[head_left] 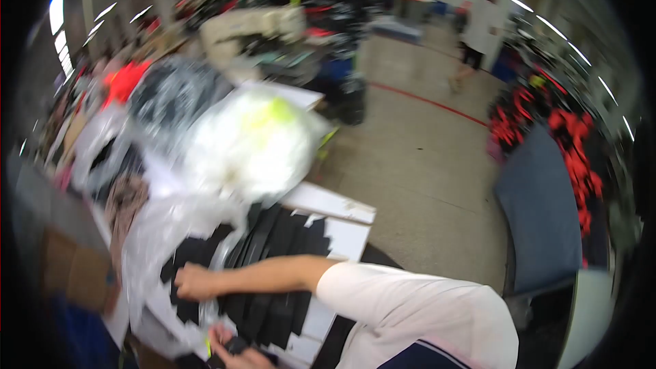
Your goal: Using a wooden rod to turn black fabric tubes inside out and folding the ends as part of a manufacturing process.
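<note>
My right arm in a white sleeve reaches across the table to the left. My right hand (pixel 195 282) is closed at the mouth of a clear plastic bag (pixel 147 246), over black flat pieces (pixel 179 260) that look like fabric. What its fingers hold is hidden. At the bottom edge, my left hand (pixel 236 353) has its fingers curled round a small black thing (pixel 236 345) that I cannot make out clearly. A bit of yellow shows beside that hand. Stacked black strips (pixel 273 301) lie on the white table under my right forearm.
A full clear bag of white stuff (pixel 249 147) sits beyond the strips, beside a bag of dark material (pixel 174 92). A sewing machine (pixel 253 31) stands farther back. Cardboard boxes (pixel 75 270) are at left. A grey panel (pixel 540 212) and red-and-black heaps line the right; a person (pixel 482 27) stands in the aisle.
</note>
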`<state>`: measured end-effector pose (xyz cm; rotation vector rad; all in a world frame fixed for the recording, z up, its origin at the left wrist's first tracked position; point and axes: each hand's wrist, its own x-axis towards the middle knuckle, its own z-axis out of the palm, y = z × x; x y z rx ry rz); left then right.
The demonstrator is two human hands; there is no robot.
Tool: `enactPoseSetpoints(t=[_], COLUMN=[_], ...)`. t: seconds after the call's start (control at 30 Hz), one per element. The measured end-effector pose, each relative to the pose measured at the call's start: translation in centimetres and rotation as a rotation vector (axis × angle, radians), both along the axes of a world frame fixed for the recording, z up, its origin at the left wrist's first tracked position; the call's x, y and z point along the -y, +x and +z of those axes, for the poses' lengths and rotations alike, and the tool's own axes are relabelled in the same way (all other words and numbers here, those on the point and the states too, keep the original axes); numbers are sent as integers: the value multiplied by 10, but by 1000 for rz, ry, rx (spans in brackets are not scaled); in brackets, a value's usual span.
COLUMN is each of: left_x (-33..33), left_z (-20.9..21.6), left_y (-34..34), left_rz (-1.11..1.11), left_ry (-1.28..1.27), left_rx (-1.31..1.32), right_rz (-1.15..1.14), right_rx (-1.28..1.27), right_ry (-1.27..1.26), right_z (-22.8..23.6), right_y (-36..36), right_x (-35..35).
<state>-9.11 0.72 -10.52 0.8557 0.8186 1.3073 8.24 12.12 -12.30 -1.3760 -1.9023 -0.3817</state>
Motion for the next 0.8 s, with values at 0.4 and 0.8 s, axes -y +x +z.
enactPoseSetpoints(t=[0.4, 0.8], left_x=[-49, -35], left_z=[34, 73], left_y=[20, 22], left_rz=[60, 60], left_ry=[-175, 24], left_rx=[-61, 78], right_rz=[-115, 281], right_rx=[154, -360], right_ry=[-385, -19], right_z=[-28, 64], right_y=[4, 10], right_x=[10, 34])
